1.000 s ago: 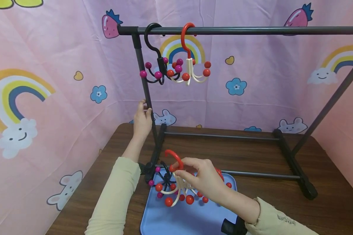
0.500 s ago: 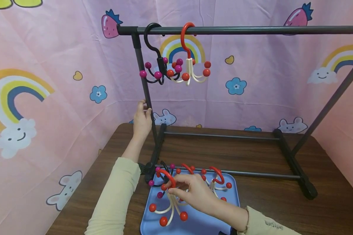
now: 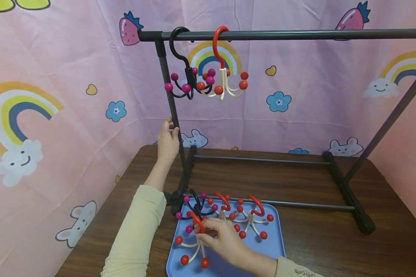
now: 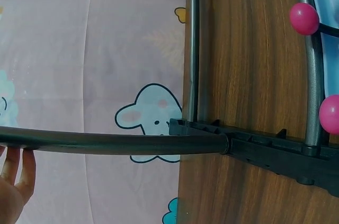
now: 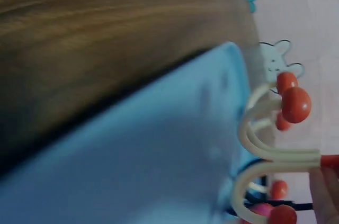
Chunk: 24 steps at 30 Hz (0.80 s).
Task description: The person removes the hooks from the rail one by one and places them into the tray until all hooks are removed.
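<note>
In the head view my right hand pinches the red hook of a rotating hook hanger with cream arms and red ball tips. It is held upright over the near left part of the blue tray. The right wrist view shows the same hanger at its right side. My left hand holds the rack's left post partway up. In the left wrist view, the fingers meet that post; their far ends are hidden behind it.
From the rack's top rail hang a black hanger with magenta balls and a red-and-cream one. On the tray lie another black hanger and two red-and-cream hangers, one at right. The rack's base bar runs just behind.
My right hand has moved down and a little left, towards me, with the hanger in it. The two red-and-cream hangers on the tray are now uncovered. My left hand keeps its place.
</note>
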### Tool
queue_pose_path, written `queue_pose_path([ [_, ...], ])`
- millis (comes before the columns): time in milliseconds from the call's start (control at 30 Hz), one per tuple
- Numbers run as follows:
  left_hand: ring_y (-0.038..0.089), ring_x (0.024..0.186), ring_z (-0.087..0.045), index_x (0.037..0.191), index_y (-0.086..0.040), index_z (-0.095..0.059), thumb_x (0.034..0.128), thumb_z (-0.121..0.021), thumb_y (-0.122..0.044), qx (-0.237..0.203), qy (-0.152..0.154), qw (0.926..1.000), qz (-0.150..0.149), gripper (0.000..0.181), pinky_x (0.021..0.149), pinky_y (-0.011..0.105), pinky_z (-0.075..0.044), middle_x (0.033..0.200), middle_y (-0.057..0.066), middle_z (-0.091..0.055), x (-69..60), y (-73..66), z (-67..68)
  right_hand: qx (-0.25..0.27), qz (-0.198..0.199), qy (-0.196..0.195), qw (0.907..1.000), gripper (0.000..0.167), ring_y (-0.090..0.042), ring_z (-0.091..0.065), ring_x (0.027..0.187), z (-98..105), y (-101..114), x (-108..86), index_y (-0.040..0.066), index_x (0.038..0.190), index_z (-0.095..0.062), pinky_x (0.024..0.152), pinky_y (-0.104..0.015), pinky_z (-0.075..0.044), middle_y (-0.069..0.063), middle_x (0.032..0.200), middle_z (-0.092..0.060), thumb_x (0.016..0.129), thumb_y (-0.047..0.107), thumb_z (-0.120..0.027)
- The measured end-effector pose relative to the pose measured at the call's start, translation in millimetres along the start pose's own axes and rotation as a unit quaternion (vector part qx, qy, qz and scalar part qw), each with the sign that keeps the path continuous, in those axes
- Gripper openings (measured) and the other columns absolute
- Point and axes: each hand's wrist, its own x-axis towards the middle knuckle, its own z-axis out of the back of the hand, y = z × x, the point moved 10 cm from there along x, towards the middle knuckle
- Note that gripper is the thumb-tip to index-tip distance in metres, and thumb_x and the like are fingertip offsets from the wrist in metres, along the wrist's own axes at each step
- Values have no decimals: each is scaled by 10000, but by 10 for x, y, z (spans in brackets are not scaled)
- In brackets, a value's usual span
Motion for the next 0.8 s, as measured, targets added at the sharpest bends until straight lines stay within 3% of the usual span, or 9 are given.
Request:
queue_pose_path([
  [133, 291, 1028, -581, 1269, -113, -372, 963, -428, -168, -6, 16, 10000, 27, 316, 820, 460, -470, 1144, 151, -555, -6, 6, 1, -318, -52, -122, 9994, 149, -36, -614, 899, -63, -124, -56, 114, 922, -697, 721, -154, -498, 34, 929, -674, 841, 225, -640],
  [467, 300, 1034, -577, 1258, -108, -374, 962, -431, -169, -16, 30, 10000, -22, 307, 834, 467, -465, 1135, 164, -558, -1, -11, 2, -480, -29, -310, 9984, 181, -36, -620, 894, -105, -235, -82, 138, 950, -697, 702, -159, -503, 49, 921, -684, 852, 270, -620],
  [600, 306, 1030, -579, 1250, -105, -375, 961, -432, -150, -37, -3, 10000, -69, 298, 829, 468, -466, 1123, 168, -561, -11, -7, 7, -556, -156, -119, 9983, 209, -37, -619, 900, -112, -233, -72, 130, 977, -687, 715, -193, -515, 42, 937, -682, 848, 282, -624],
  [800, 307, 1036, -581, 1235, -94, -381, 959, -432, -159, -49, -37, 9999, -129, 288, 826, 466, -469, 1120, 165, -571, -24, -36, 25, -302, -648, 598, 9956, 356, -91, -620, 948, -24, -146, 4, 148, 1133, -605, 762, -246, -518, 6, 1061, -653, 822, 314, -655],
])
